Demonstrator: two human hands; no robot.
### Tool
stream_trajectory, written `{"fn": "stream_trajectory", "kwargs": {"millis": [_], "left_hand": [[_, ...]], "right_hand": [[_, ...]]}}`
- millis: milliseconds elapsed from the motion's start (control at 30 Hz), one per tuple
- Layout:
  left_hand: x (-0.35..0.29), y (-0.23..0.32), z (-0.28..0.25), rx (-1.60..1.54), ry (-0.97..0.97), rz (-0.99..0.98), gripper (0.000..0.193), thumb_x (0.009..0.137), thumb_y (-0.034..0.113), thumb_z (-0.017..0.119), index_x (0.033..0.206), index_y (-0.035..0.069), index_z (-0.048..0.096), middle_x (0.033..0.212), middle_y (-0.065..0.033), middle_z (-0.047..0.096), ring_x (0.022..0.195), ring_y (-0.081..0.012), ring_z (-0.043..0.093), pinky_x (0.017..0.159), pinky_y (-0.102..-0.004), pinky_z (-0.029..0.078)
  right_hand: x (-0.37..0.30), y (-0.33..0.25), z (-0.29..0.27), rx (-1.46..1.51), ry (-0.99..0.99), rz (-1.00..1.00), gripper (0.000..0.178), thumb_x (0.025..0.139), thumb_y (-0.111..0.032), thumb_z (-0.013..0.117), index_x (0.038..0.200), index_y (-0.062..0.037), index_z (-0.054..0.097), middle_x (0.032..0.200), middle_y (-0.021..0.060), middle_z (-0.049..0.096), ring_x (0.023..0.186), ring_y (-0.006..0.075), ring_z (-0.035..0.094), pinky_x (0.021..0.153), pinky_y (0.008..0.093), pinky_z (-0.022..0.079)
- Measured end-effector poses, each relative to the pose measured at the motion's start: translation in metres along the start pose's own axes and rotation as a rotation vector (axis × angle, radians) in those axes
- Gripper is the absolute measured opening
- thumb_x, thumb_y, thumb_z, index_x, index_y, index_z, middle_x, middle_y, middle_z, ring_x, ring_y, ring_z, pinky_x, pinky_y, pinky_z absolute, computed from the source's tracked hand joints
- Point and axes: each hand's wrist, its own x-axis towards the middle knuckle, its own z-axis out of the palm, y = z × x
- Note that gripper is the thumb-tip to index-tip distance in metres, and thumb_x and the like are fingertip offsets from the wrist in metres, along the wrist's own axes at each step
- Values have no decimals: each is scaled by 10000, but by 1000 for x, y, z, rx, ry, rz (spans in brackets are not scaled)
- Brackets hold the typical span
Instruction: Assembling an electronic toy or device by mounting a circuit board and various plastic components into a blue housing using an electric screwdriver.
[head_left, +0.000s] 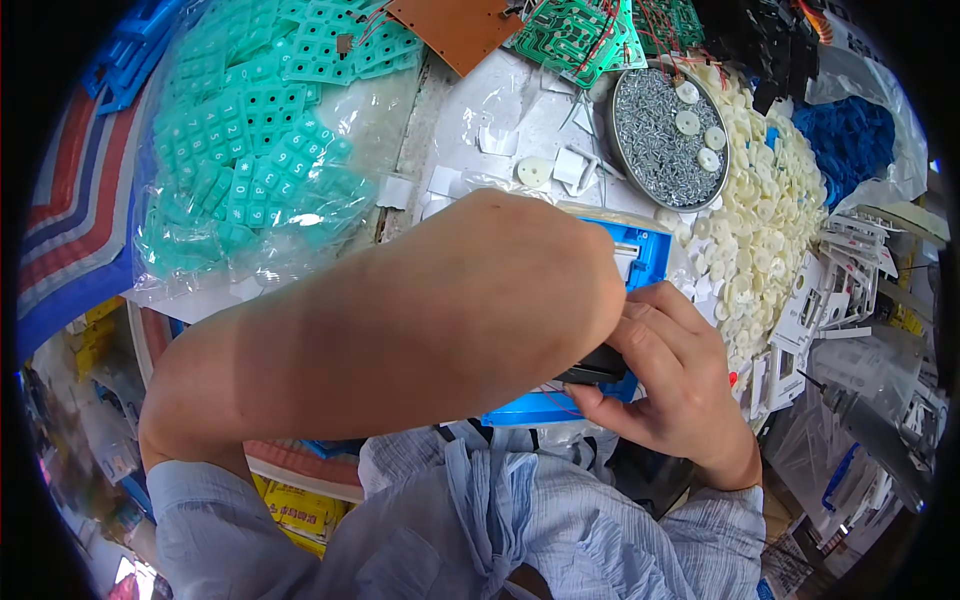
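Observation:
My left forearm crosses from the lower left, and my left hand [540, 270] bends down over a blue plastic housing [540, 408]; its fingers are hidden behind the hand and wrist. From the right comes my right hand [675, 375], its thumb and fingers closed round a black plastic part [598, 366] over the housing. Thin red wires show by the housing's near edge. A white piece [626, 258] sits inside the far right part of the housing. How the left fingers touch the black part cannot be seen.
Teal rubber keypads [250, 150] lie in clear plastic at left. A round tin of screws [668, 140] stands beyond the housing, beside a heap of cream discs [750, 230]. Green circuit boards [575, 40] lie at the back. An electric screwdriver [880, 445] is at right.

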Motion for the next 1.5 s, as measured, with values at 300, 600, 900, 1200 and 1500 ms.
{"fn": "stream_trajectory", "kwargs": {"millis": [300, 600, 900, 1200, 1500], "left_hand": [[-24, 1, 16, -255, 69, -212, 56, 895, 70, 666, 887, 14, 663, 919, -117, 586, 775, -329, 637, 649, -430, 514], [-26, -4, 19, -349, 90, -268, 57, 852, 52, 704, 894, 35, 670, 937, -103, 608, 817, -328, 650, 712, -429, 524], [-27, -11, 14, -316, 55, -259, 100, 822, 65, 721, 885, 40, 648, 928, -109, 602, 848, -328, 643, 729, -425, 514], [-18, -18, 16, -336, 4, -285, 120, 813, 71, 715, 857, 47, 606, 905, -114, 590, 881, -345, 617, 769, -444, 489], [-15, -19, 11, -309, -20, -173, 89, 815, 50, 724, 856, 55, 645, 876, -82, 615, 797, -321, 652, 683, -429, 512]], "right_hand": [[2, -1, 2, 8, 8, 10, 487, 713, -150, 860, 1127, 4, 654, 1025, 137, 685, 863, 326, 654, 703, 384, 575], [1, -2, 3, -7, 11, 10, 485, 721, -141, 854, 1137, 5, 650, 1032, 139, 686, 863, 325, 652, 710, 380, 574], [1, -1, 3, -9, 13, 6, 476, 729, -154, 842, 1137, 3, 654, 1043, 136, 692, 867, 325, 652, 704, 378, 579], [2, 1, 4, -12, 10, -8, 475, 732, -159, 841, 1137, 4, 653, 1042, 133, 692, 873, 325, 651, 708, 382, 575], [2, 2, 3, 7, 14, -3, 476, 723, -154, 843, 1132, 6, 659, 1035, 129, 685, 870, 322, 646, 700, 379, 569]]}}
